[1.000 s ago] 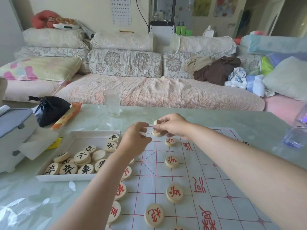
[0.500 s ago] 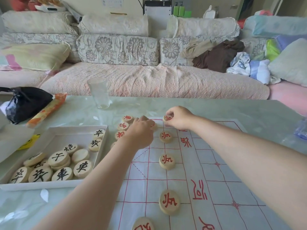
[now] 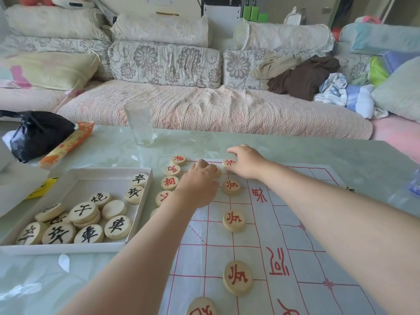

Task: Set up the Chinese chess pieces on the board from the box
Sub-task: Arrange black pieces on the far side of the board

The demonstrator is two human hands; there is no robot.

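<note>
The right hand pinches a red piece at the board's far edge, apparently seating it on a crossing; the left hand's grip is hidden.

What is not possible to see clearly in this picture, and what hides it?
Head view:
- Piece under the left hand: face covered by fingers.
- Lowest red piece: cut by bottom edge.
- Lower pieces in the box: buried under others.
- Blue object: cut by right edge.

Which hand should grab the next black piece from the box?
Left, probably. The left hand is nearer the box, which lies on that side. The right hand is farther off, pinching a red piece at the far edge of the board.
</note>
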